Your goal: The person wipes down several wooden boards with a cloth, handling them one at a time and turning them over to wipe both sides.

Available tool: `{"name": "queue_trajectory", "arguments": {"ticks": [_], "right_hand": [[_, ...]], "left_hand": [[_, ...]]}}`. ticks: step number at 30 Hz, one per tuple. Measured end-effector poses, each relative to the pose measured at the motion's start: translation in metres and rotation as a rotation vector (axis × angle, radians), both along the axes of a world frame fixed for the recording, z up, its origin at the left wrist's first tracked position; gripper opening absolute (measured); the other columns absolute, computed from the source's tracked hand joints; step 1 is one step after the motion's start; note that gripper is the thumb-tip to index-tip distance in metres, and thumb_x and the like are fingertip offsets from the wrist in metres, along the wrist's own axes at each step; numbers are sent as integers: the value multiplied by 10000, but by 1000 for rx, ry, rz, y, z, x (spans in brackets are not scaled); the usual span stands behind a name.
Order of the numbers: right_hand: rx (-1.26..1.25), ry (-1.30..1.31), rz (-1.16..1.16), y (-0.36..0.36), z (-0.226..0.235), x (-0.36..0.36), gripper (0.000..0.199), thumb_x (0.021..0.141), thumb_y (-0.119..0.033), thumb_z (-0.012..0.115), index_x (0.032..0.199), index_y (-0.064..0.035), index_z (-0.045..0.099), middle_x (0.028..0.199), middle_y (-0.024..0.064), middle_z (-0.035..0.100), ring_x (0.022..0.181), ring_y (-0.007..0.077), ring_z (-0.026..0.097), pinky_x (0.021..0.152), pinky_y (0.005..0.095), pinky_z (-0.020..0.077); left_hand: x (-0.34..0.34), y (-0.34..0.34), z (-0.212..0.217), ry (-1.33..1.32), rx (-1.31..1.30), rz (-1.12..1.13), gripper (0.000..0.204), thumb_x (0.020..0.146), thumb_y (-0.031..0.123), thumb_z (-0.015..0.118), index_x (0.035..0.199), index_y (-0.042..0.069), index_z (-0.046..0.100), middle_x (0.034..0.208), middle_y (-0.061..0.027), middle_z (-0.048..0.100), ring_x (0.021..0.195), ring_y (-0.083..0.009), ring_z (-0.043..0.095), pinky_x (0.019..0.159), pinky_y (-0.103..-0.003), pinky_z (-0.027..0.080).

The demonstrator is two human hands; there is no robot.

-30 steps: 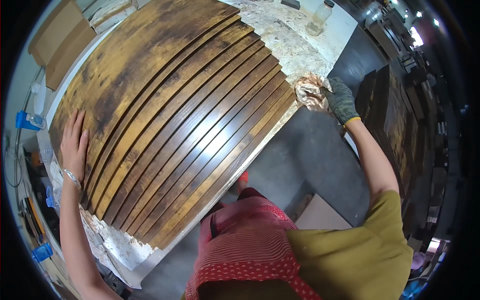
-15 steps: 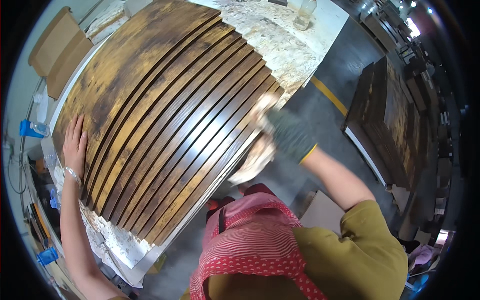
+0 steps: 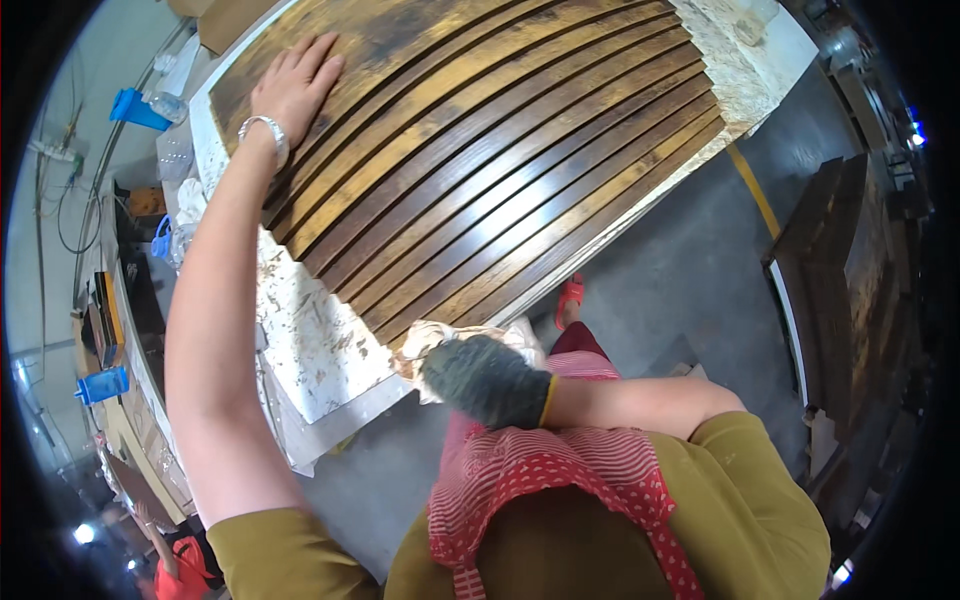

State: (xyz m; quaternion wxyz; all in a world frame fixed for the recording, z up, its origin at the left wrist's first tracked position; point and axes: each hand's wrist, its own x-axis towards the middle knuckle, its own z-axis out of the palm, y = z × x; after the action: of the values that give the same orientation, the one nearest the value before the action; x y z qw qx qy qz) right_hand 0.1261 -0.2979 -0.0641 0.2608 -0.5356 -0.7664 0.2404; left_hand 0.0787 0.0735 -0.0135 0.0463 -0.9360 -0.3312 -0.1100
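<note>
A large slatted wooden panel (image 3: 480, 150), stained dark brown with yellowish streaks, lies on a white speckled work table (image 3: 310, 340). My left hand (image 3: 295, 85), bare with a silver bracelet at the wrist, rests flat with fingers spread on the panel's far left part. My right hand (image 3: 485, 380) wears a dark grey glove with a yellow cuff and clutches a crumpled stained rag (image 3: 435, 340) at the near end of the slats, by the table's edge. I wear an olive shirt and a red patterned apron.
Stacks of dark stained panels (image 3: 850, 270) stand at the right on the grey concrete floor with a yellow line (image 3: 755, 195). Blue containers (image 3: 135, 105) and clutter line a bench along the left wall. Another person in red (image 3: 175, 575) is at the lower left.
My right hand has swept the rag down the slats from the panel's far right end to its near end. My left hand has stayed pressed on the panel while the view shifted.
</note>
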Motion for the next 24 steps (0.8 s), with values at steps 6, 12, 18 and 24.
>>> {"name": "queue_trajectory", "arguments": {"ticks": [6,12,18,24], "right_hand": [[45,-173,-314,-20,7,49,210,738,-170,587,884,-22,613,809,141,620,730,280,622,666,377,498],[21,-44,64,5,-9,-53,152,734,-101,546,856,-10,564,738,143,600,692,281,618,635,359,500],[-177,-11,-59,1,26,25,485,628,-136,684,1100,-69,598,955,132,579,863,303,586,752,398,488],[131,-284,-50,-10,-4,91,427,692,-156,627,1104,-55,578,910,119,563,820,294,578,687,402,468]], "left_hand": [[-3,-4,1,34,53,-4,497,928,511,314,1379,305,355,1442,-45,344,1295,-314,353,1044,-427,319],[4,-8,-2,30,99,19,523,911,553,314,1381,326,351,1461,-15,320,1320,-300,324,1065,-458,283],[-8,-5,-6,33,63,73,533,909,559,310,1385,321,349,1467,-24,312,1329,-292,314,1065,-472,274],[10,-13,6,8,52,41,512,926,511,319,1380,278,362,1446,-43,344,1315,-296,335,1050,-431,309]]}}
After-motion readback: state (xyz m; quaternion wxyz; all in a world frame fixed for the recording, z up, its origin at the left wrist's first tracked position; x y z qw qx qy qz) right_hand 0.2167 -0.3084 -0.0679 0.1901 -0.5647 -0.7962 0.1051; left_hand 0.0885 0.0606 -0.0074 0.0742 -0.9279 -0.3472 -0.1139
